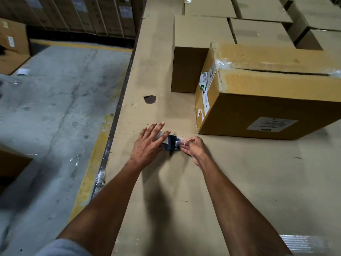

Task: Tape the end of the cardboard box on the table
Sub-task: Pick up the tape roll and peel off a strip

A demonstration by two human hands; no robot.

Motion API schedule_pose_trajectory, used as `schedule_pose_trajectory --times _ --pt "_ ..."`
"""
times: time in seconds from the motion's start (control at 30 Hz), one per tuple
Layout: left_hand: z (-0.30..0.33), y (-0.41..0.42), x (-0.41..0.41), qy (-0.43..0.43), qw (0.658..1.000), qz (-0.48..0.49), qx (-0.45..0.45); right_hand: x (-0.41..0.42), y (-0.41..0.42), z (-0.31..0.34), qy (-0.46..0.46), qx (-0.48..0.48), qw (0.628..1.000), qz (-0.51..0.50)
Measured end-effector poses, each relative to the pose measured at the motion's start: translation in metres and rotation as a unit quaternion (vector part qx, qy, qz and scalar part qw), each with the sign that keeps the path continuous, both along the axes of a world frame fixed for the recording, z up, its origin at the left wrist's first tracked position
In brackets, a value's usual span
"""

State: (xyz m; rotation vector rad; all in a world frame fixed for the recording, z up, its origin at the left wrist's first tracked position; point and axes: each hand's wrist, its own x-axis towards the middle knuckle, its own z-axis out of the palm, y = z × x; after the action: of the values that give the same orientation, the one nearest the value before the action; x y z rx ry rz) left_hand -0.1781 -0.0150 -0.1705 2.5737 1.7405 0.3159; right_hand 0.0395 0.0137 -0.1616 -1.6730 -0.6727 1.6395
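A blue tape dispenser [172, 143] with a roll of clear tape lies on the cardboard-covered table [184, 191], near its left side. My left hand [147, 145] rests flat over the roll, fingers spread. My right hand [192, 147] pinches the loose end of the clear tape at the dispenser's right end. The big cardboard box [267, 93] with labels sits to the upper right, about a hand's length from the dispenser. Its top flaps are closed with a dark seam showing and crinkled old tape at the left end.
A smaller plain box [195, 52] stands behind the big box, with several more boxes [262, 21] stacked at the back right. A dark hole [149, 99] marks the table cover. The table's left edge [118, 115] drops to a concrete floor with yellow lines.
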Motion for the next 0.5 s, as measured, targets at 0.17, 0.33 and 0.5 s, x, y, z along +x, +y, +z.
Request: schedule_pose_trajectory --times 0.17,0.33,0.5 --pt "0.005 0.028 0.0 0.043 0.999 0.01 0.001 -0.018 0.04 -0.002 -0.011 0.02 1.0 -0.013" --pt "-0.006 0.056 0.002 0.067 0.997 0.005 0.024 -0.021 0.077 -0.014 -0.023 0.036 0.999 -0.004" --pt "-0.005 0.101 -0.009 0.078 0.997 -0.006 0.019 -0.029 0.117 -0.025 -0.019 0.053 0.998 -0.01"
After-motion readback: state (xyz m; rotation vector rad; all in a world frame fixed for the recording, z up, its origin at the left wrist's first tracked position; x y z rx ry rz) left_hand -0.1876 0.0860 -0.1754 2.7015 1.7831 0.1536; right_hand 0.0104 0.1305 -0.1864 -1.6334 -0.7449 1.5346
